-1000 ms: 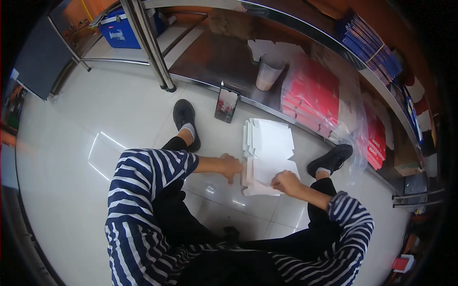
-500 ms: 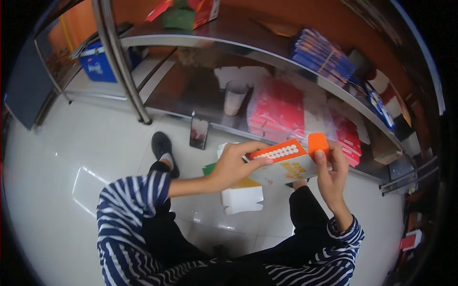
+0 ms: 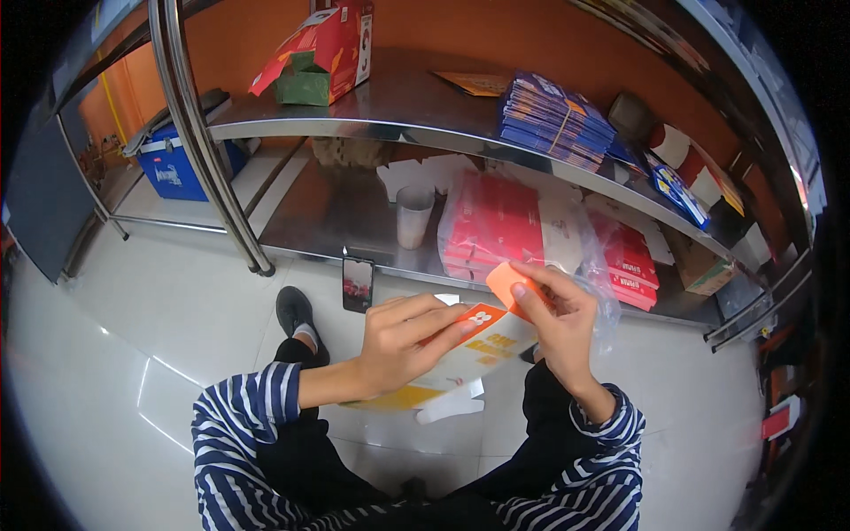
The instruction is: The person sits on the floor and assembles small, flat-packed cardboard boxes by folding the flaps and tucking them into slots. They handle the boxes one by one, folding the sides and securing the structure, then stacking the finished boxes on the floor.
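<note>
Between my hands is a cardboard carton (image 3: 474, 363), white and yellow with orange end flaps, held above the floor between my knees. My left hand (image 3: 407, 341) grips its left upper part, fingers over the orange edge and thumb on the printed face. With thumb and fingers, my right hand (image 3: 558, 319) pinches an orange flap (image 3: 506, 283) that stands up at the right corner. Below the carton a white cardboard piece (image 3: 452, 407) lies on the tiles, mostly hidden by it. The carton's underside is out of sight.
A steel shelf ahead bears a red and green box (image 3: 328, 62), banded blue flat cartons (image 3: 558, 124), a plastic cup (image 3: 413, 217) and wrapped red cartons (image 3: 496, 221). A phone (image 3: 358, 283) leans at the lower shelf's edge. A blue cooler (image 3: 177, 168) stands left, behind the shelf leg.
The carton has tilted and moved left and lower, its dotted orange panel now mostly out of sight. My right hand has moved left with the flap. The view has shifted, showing more of the shelf.
</note>
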Action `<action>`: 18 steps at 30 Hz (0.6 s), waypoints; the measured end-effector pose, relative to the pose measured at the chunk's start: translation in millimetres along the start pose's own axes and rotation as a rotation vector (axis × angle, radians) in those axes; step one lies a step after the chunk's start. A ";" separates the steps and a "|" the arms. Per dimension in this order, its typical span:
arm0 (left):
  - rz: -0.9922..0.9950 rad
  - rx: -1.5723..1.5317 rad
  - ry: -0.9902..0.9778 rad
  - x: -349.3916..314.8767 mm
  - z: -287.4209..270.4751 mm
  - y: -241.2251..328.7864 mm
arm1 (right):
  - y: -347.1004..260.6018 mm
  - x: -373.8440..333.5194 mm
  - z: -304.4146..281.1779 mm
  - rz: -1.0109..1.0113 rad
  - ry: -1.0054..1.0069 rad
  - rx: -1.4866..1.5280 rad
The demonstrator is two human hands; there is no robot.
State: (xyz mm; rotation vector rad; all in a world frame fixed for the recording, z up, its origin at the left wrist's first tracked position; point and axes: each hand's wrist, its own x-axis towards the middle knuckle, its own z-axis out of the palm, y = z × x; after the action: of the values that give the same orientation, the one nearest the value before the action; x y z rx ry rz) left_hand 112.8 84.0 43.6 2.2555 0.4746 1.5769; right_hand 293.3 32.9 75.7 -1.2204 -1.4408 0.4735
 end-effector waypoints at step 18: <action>0.472 0.294 -0.040 2.6 -16.5 2.6 | -28.9 -10.3 -10.0 -0.365 -0.450 -0.367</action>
State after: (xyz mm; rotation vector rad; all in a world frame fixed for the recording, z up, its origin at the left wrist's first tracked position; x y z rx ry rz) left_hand 98.3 84.4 52.2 2.7720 0.1738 1.7659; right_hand 288.7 9.6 97.6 -1.1343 -2.1607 0.2421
